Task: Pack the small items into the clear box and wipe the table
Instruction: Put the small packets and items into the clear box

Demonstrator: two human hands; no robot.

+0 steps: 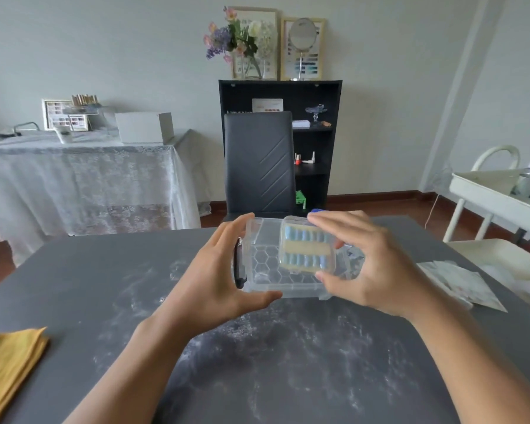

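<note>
A clear plastic box (266, 270) with a honeycomb-patterned bottom and a black latch on its left end stands on the dark grey marbled table (257, 347). My left hand (218, 276) grips the box's left end, thumb along the near wall. My right hand (364, 264) holds a small clear case of blue press-on nails (303, 247) over the box's right half, fingers on its far edge and thumb on its near edge. Something blue (317, 210) peeks out behind my right fingers.
A folded yellow cloth (10, 365) lies at the table's near left edge. White packets or papers (459, 283) lie at the right edge. A black chair (259, 163) stands beyond the table, with a white cart (499, 191) to the right.
</note>
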